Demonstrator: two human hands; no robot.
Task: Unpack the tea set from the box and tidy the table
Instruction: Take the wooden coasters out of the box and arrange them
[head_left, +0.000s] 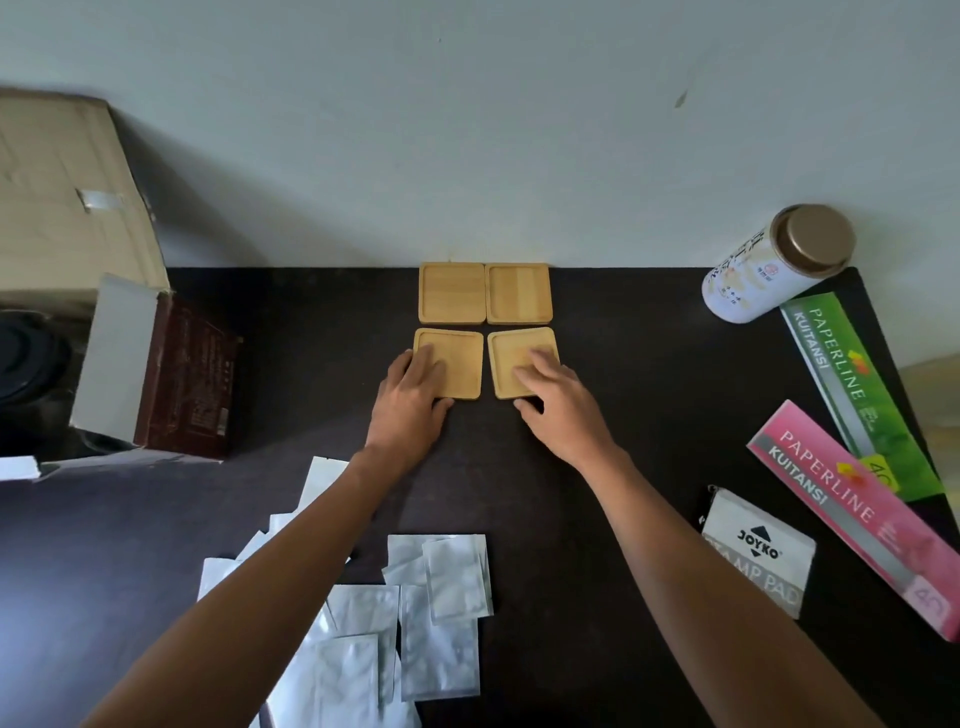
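Head view, nearest edge first: a loose heap of silvery foil sachets (415, 618) lies on the dark desk (597, 467), partly under the left forearm. To the right sit a white JOYKO stamp pad box (759, 556), then a pink PAPERLINE receipt book (852, 514) and a green PAPERLINE receipt book (852, 384), the pink one overlapping the green at its near end. Mid-desk, the left hand (413, 400) lies flat, fingers extended and close together, on the near-left wooden coaster (462, 358); nothing is gripped. The right hand (553, 397) is likewise spread flat, fingertips pressing the near-right wooden coaster (514, 358), thumb off its near edge on the desk. Just beyond, two more wooden coasters, the far-left coaster (451, 292) and the far-right coaster (518, 292), stand side by side against the wall (467, 130), the four forming a square grid with narrow gaps. At the left, a brown tea set box (189, 374) lies open, its pale flap raised; behind it stands a cardboard carton (62, 197). At far right a white cylindrical tin (753, 280) with a bronze lid stands on the desk.
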